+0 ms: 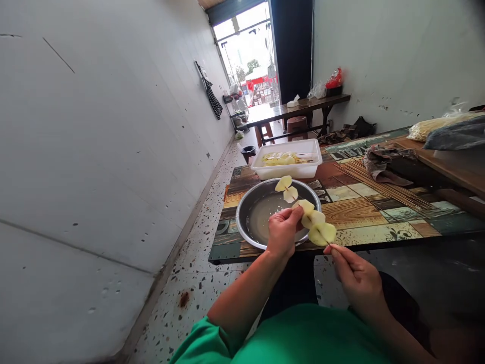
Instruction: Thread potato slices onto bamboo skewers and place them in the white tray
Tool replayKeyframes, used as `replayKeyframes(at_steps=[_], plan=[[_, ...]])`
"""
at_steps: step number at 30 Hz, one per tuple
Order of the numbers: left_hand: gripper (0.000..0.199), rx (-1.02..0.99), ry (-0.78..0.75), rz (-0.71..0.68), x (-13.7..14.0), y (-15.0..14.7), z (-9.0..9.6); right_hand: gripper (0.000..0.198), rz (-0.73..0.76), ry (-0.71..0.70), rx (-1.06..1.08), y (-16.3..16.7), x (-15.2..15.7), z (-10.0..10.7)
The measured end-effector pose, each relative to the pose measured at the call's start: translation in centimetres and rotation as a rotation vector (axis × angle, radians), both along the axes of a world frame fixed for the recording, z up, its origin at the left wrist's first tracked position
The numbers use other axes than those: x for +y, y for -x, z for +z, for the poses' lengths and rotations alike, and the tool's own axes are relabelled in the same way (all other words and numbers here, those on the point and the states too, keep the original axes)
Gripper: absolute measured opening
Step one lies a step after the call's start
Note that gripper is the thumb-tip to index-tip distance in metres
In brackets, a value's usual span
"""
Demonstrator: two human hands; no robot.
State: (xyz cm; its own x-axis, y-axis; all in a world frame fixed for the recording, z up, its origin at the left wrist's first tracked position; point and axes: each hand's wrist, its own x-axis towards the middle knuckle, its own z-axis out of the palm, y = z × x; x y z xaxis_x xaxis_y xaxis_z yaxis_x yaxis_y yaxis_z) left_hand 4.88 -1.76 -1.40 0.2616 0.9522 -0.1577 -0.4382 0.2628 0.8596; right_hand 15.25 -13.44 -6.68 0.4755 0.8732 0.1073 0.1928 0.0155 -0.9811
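Several thin, pale yellow slices, which look like potato, are threaded on a wooden skewer [329, 244] held slantwise above the table's front edge. My left hand [282, 231] pinches one potato slice [305, 207] near the middle of the row. The skewer's lower end is gripped between the thumb and fingers of my right hand [356, 275], just below the lowest slice [322, 234]. Under my left hand sits a round metal basin [246, 233] with cloudy water in it. Behind it, a white plastic tub [284, 172] holds several finished-looking skewers of slices [280, 158].
Bare wooden skewers [382, 186] lie in a loose bundle on the patterned table [348, 211], beside a crumpled cloth [382, 164]. Bagged goods [450, 129] rest on a board at the right. A white wall [113, 151] runs along the left; a second table [303, 108] stands farther back.
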Motion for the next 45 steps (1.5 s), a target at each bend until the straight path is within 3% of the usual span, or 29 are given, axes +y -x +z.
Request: replayKeyframes(at_steps=[6,21,25,30,37,45], plan=[[0.043,0.002,0.027,0.000,0.4,0.4,0.2,0.029,-0.053,-0.109,-0.221,0.0,-0.1,-0.6],[0.044,0.023,-0.001,-0.039,0.3,0.4,0.3,0.034,0.001,0.012,-0.060,-0.4,-0.2,-0.4],[0.041,0.081,-0.122,-0.062,0.3,1.7,0.4,0.035,0.023,0.050,0.051,-1.3,-0.4,-0.5],[0.035,0.201,-0.305,0.125,1.9,4.9,0.8,0.032,-0.045,0.044,-0.031,-3.9,0.0,-0.7],[0.032,-0.095,0.002,0.014,5.8,5.8,2.1,0.030,0.090,-0.071,-0.446,-3.5,1.9,0.7],[0.022,-0.205,0.045,0.009,5.8,5.8,2.4,0.028,0.135,-0.048,-0.449,-3.0,2.1,-0.3]])
